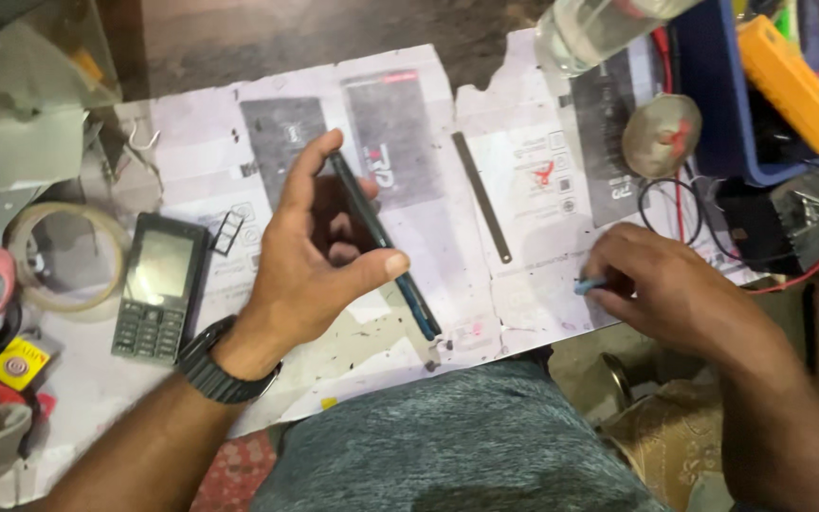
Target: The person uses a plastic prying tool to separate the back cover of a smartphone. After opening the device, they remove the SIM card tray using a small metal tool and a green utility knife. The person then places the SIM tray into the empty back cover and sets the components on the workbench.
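Gripped between the thumb and the fingers of the left hand (300, 261), a dark smartphone (381, 242) stands on its long edge, tilted, above the printed paper sheet (514, 171) that covers the worktable. The thumb presses on the near side of the phone and the fingertips hold the far side, so the hand is closed around it. A black wristwatch (215, 365) sits on this wrist.

At the far left edge a roll of clear tape (59, 256) lies flat, and below it a small yellow box (19, 362). Just right of the tape, a black keypad phone (158, 284) lies face up on the paper, near the left hand but not touching it.

Right of the smartphone, a thin dark metal strip (481, 194) lies diagonally on the sheet, apart from both hands.

Further right, the right hand (670, 284) rests low on the paper with its fingers curled, pinching a small light-blue tool (590, 283); only the tip of it shows. Behind this hand there is a round metal disc (661, 135), a coil of black wire (670, 204), and a blue tray (713, 104) with a yellow meter (793, 81) in it.
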